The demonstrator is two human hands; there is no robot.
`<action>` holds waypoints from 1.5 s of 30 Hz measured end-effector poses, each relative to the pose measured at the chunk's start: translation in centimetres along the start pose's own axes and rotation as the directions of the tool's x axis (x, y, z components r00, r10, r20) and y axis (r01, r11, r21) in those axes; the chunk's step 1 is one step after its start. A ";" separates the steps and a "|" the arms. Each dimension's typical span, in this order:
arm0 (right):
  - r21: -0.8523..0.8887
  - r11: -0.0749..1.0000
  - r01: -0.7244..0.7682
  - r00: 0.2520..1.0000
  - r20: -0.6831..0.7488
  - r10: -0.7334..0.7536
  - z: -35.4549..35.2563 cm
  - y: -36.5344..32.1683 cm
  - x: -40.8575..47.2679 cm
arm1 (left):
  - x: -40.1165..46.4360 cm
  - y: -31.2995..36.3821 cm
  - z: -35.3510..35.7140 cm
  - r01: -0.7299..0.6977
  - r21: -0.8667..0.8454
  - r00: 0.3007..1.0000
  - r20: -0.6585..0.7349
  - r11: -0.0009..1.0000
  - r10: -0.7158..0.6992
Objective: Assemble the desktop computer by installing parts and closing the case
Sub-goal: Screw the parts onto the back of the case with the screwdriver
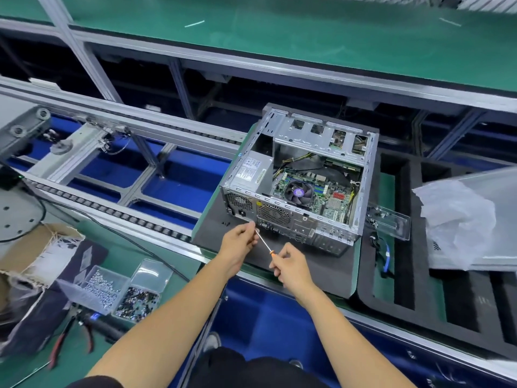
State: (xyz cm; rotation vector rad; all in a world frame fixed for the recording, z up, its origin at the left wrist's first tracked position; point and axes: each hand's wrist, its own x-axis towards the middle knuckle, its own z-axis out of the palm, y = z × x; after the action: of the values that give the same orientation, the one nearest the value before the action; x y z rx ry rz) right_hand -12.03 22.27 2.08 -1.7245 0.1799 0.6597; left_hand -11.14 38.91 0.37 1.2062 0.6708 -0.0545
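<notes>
An open grey desktop case (300,175) lies on its side on a black foam pad (313,264). Inside show the motherboard with its CPU fan (298,193) and the power supply (251,170). A thin screwdriver (264,243) with an orange handle points at the lower left of the case's rear panel. My right hand (291,266) grips its handle. My left hand (242,240) pinches the shaft near the tip, right at the panel. The tip itself is hidden by my fingers.
Two clear boxes of screws (117,289) and red-handled pliers (60,345) lie on the green bench at left. A roller conveyor (112,211) runs behind them. A clear plastic tray (389,222), a blue cable (387,259), black foam slots and a plastic-wrapped panel (458,225) lie right of the case.
</notes>
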 end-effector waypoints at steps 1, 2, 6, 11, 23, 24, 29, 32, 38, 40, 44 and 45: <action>0.003 1.000 0.000 1.000 -0.008 0.000 0.2 -0.1 0.0 | 0.1 0.2 -0.1 0.015 -0.030 1.000 0.010 0.999 -0.015; 0.009 1.000 0.004 1.000 -0.017 -0.004 0.4 -0.2 -0.1 | 0.3 0.6 -0.1 0.024 -0.050 1.000 0.013 0.998 -0.023; 0.063 0.998 0.018 0.998 -0.062 -0.014 1.8 -1.0 -0.3 | 0.9 1.8 -0.5 0.063 -0.047 0.996 0.069 0.997 -0.059; 0.120 0.993 0.002 0.992 -0.122 0.013 4.1 -2.1 -0.8 | 1.6 3.4 -1.2 0.154 -0.083 0.985 0.092 0.985 -0.146; 0.294 0.956 -0.023 0.950 -0.292 0.113 8.0 -2.4 -2.1 | 2.3 4.9 -1.9 0.245 0.008 0.941 0.238 0.969 -0.240; 0.308 0.951 -0.027 0.945 -0.301 0.125 8.2 -2.3 -2.2 | 2.2 4.9 -1.8 0.249 0.032 0.936 0.248 0.968 -0.249; 0.389 0.921 -0.004 0.923 -0.354 0.154 9.2 -2.5 -2.8 | 1.9 5.6 -0.9 0.207 0.092 0.936 0.271 0.974 -0.224; 0.448 0.894 0.021 0.916 -0.366 0.162 9.8 -3.2 -2.7 | 1.6 6.1 -0.4 0.186 0.043 0.939 0.287 0.982 -0.191; 0.500 0.865 0.038 0.907 -0.381 0.180 10.6 -4.1 -2.2 | 1.3 6.9 -0.1 0.182 0.018 0.925 0.338 0.983 -0.177; 0.500 0.865 0.035 0.905 -0.383 0.185 10.7 -4.1 -2.0 | 1.2 7.1 0.0 0.190 0.032 0.923 0.335 0.981 -0.190; 0.483 0.875 0.040 0.906 -0.387 0.172 10.6 -4.0 -1.7 | 1.3 7.2 0.0 0.190 0.039 0.924 0.330 0.981 -0.192; 0.483 0.874 0.043 0.907 -0.387 0.169 10.6 -4.0 -1.6 | 1.3 7.2 0.0 0.185 0.043 0.925 0.331 0.982 -0.189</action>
State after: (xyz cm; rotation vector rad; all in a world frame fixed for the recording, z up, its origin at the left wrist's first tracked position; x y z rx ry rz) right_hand -15.02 32.91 5.09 -1.3492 0.6545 0.2437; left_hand -7.33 42.07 5.75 1.1058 0.4837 -0.4155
